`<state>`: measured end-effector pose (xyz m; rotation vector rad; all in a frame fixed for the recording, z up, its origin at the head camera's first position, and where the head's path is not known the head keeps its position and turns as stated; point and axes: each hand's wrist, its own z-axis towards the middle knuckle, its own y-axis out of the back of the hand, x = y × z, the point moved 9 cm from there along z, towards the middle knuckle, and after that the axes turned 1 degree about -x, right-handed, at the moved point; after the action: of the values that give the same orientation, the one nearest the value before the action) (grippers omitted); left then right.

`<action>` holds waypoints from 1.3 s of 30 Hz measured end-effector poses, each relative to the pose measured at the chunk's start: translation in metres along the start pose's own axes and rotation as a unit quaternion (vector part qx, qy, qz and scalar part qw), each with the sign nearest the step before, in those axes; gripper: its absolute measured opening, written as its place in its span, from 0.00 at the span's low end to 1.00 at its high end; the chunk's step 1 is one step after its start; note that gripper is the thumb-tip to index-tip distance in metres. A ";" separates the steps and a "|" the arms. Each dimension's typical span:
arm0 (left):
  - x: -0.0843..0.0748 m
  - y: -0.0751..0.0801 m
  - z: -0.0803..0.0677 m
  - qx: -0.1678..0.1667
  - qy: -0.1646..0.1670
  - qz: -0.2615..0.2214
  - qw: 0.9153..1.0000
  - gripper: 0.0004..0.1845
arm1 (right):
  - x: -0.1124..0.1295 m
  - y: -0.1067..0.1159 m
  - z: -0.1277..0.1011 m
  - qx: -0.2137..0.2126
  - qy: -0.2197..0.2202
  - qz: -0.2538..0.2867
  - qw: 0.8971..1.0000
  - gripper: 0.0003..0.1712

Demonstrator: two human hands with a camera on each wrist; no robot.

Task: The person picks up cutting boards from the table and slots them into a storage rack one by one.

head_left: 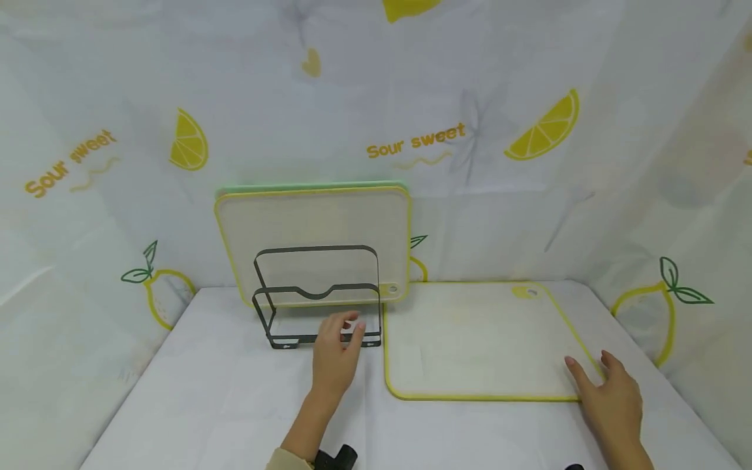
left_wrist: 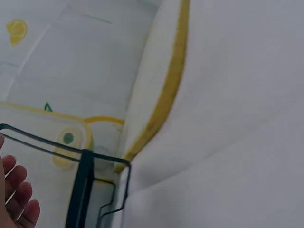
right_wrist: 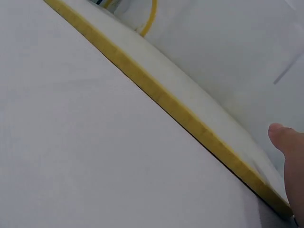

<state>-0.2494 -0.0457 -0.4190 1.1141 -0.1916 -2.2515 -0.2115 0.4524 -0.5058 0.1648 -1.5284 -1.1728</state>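
A white cutting board [head_left: 482,346] with a yellow rim lies flat on the table. My right hand [head_left: 613,398] is at its front right corner, thumb over the surface and fingers spread past the right edge. In the right wrist view the thumb [right_wrist: 287,142] stands above the board's yellow edge [right_wrist: 180,114]. My left hand [head_left: 335,356] hovers at the front of a black wire rack [head_left: 317,292], its fingers loosely bent and holding nothing. Behind the rack's front loops, another yellow-rimmed cutting board [head_left: 311,222] stands upright, leaning back.
A green-edged board [head_left: 311,186] shows just behind the upright one, mostly hidden. White cloth [head_left: 235,398] covers the table. A lemon-printed curtain [head_left: 352,98] hangs close behind the boards and along both sides.
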 end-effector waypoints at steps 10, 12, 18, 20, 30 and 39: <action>0.040 -0.047 -0.052 0.105 0.137 -0.024 0.985 0.13 | -0.007 -0.009 0.004 0.021 -0.003 -0.031 0.999 0.49; 0.043 -0.051 -0.056 0.127 0.147 -0.017 0.981 0.16 | -0.007 -0.011 0.003 0.028 0.003 -0.039 0.999 0.49; 0.040 -0.061 -0.059 0.175 0.105 0.046 0.978 0.28 | -0.003 -0.010 0.002 0.026 0.008 -0.062 0.998 0.49; 0.038 -0.065 -0.061 0.191 0.086 0.076 0.975 0.33 | -0.002 -0.008 0.002 0.017 0.002 -0.058 0.998 0.49; 0.022 -0.080 -0.075 0.245 0.011 0.187 0.951 0.63 | 0.005 -0.009 0.000 0.006 0.027 -0.067 0.997 0.46; 0.022 -0.081 -0.074 0.258 0.023 0.163 0.952 0.63 | 0.002 -0.013 -0.002 0.035 -0.012 -0.031 0.999 0.48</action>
<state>-0.2405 0.0164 -0.5118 1.2801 -0.9176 -1.9209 -0.2164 0.4435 -0.5141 0.2465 -1.5964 -1.1746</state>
